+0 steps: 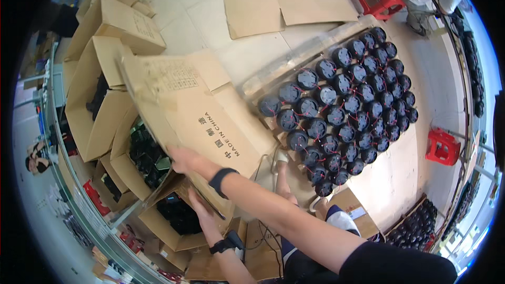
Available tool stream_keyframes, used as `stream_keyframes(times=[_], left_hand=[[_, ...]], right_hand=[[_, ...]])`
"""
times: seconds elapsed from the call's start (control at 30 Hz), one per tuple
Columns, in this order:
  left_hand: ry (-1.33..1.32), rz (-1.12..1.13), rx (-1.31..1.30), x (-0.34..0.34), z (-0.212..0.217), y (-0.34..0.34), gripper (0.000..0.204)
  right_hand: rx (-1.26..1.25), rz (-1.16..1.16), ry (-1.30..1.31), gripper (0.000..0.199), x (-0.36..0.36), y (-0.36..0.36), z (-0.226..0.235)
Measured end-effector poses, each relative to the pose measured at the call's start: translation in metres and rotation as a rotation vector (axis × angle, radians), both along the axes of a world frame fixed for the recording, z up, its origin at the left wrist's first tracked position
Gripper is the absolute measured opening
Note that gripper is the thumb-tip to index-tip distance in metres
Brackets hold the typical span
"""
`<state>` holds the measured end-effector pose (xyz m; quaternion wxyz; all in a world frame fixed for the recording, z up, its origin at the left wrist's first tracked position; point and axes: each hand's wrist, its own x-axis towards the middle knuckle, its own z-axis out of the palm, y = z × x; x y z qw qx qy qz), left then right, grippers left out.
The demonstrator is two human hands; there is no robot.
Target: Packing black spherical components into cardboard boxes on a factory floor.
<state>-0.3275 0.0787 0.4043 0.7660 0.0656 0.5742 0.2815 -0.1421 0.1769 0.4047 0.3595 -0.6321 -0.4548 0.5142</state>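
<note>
Over the open boxes, right hand (181, 159) grips the cardboard sheet (194, 110); left hand (202, 205) seemingly presses flat underneath.

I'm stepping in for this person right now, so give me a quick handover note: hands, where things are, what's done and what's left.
Right hand: gripping the lower edge of the large flattened cardboard sheet, held tilted over the open boxes.
Left hand: under the same sheet, supporting its lower edge from below.
Open cardboard boxes sit to the left, several holding dark parts.
A big batch of round black units with red wires stands in rows on the floor to the right.
Done: sheet lifted clear of the floor.
Left: the sheet is not yet set down anywhere; the black units are untouched.
</note>
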Motion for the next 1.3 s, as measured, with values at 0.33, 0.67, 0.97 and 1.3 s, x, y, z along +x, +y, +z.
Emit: stream_keyframes(times=[0.33, 0.67, 0.97, 1.3], left_hand=[[0.821, -0.741, 0.373, -0.028, -0.144, 0.053, 0.058], [0.406, -1.859, 1.314, 0.294, -0.113, -0.098, 0.052], [0.025, -2.27, 1.33, 0.406, 0.038, -0.364, 0.033], [-0.161, -2.679, 1.235, 0.625, 0.156, -0.842, 0.03]], right_hand=[[-0.373, -0.346, 0.209, 0.039, 0.112, -0.398, -0.073], [-0.812, -1.338, 0.037, 0.026, 0.157, -0.927, 0.075], [-0.582, -1.624, 0.402, 0.029, 0.054, -1.156, 0.011], [-0.149, -2.29, 0.905, 0.026, 0.005, -1.308, -0.016]])
